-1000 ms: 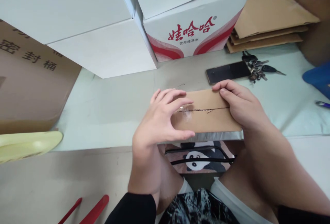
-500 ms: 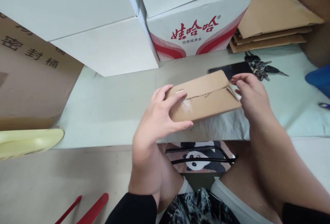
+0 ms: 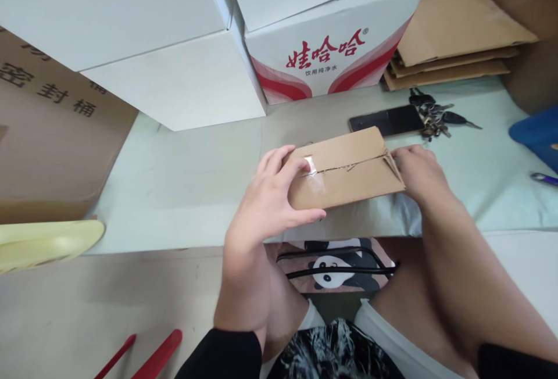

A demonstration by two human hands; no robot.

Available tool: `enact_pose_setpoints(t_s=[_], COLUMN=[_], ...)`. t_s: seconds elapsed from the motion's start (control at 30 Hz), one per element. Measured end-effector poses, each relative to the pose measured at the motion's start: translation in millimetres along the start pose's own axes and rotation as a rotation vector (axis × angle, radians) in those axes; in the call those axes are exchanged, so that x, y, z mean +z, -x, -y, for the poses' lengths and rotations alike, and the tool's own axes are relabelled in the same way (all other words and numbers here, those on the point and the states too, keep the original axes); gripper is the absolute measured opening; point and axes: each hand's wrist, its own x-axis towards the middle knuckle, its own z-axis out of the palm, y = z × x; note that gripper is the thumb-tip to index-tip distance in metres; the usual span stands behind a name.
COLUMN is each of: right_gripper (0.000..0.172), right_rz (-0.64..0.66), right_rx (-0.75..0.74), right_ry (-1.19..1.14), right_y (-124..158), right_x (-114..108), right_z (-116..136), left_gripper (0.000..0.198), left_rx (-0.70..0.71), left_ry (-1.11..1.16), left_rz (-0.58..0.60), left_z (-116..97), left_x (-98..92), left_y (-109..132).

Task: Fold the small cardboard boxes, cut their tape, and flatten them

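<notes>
A small brown cardboard box [image 3: 349,172] is held near the front edge of the pale green table [image 3: 183,187], tilted with its right end raised. A strip of clear tape sits at the left end of its centre seam. My left hand [image 3: 268,201] grips the box's left end, fingers on top and thumb along the near side. My right hand [image 3: 416,172] presses against the right end, its fingertips tucked under or behind the box's folded end flap.
A white carton with red print [image 3: 322,47] and plain white cartons [image 3: 143,36] stand behind. A black phone [image 3: 386,120] and a bunch of keys [image 3: 433,114] lie just beyond the box. Flattened cardboard [image 3: 453,36] is stacked at the back right. A blue object [image 3: 536,135] sits at the right edge.
The box lay flat under both hands, then was lifted and tilted. It has now come down slightly, and my right hand has closed in against its right end.
</notes>
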Motion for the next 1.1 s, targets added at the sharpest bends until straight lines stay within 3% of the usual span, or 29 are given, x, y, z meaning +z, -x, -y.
enact_pose_setpoints(t_s=[0.2,0.33,0.37,0.43,0.5,0.53,0.57,0.67,0.77,0.83,0.93,1.1], right_gripper=[0.041,0.038,0.038,0.035,0.029,0.025,0.023,0.019,0.014,0.013,0.023,0.026], right_rz=[-0.049,-0.157,-0.260,-0.617,-0.988,-1.076,-1.075,-0.817,-0.468,-0.336,-0.264,-0.179], right_rx=[-0.017,-0.002,0.017,0.018,-0.079,-0.163,-0.256,-0.450,-0.484,-0.482,-0.487,-0.540], right_ry=[-0.079,-0.193,-0.252,-0.503,-0.898,-1.086,-1.229,-1.449,-1.649,-1.779,-1.893,-1.854], right_y=[-1.8,-1.5,-2.2,-3.4,-1.0,3.0,9.1,35.8,57.4,61.6,58.6,58.3], right_x=[2.9,-2.9,-5.6,-12.1,-19.7,-23.8,-27.7,-36.2,-36.6,-32.9,-26.2,-23.3], right_z=[-4.6,-1.5,-1.4,-2.1,-3.2,-2.8,-1.4,11.3,32.7,45.2,55.7,60.5], left_gripper=[0.069,0.069,0.069,0.069,0.070,0.070,0.070,0.070,0.070,0.071,0.071,0.070], left_rx=[-0.011,-0.006,-0.005,-0.002,-0.002,-0.002,-0.003,0.000,0.007,0.012,0.020,0.053], left_ry=[0.010,0.005,0.006,0.008,0.007,0.005,0.003,-0.002,-0.007,-0.009,-0.009,-0.003], left_rz=[-0.008,-0.015,-0.017,-0.020,-0.021,-0.020,-0.018,-0.014,-0.020,-0.026,-0.029,-0.028], left_z=[-1.6,-1.8,-1.8,-1.7,-1.7,-1.7,-1.7,-2.0,-2.3,-2.0,-0.5,2.2], left_x=[-0.3,0.2,0.3,0.5,0.4,0.3,0.2,-0.4,-0.5,-0.1,1.0,1.1], left_y=[-2.9,-2.4,-2.1,-1.8,-1.8,-2.0,-2.2,-2.8,-2.9,-2.8,-2.6,-2.8])
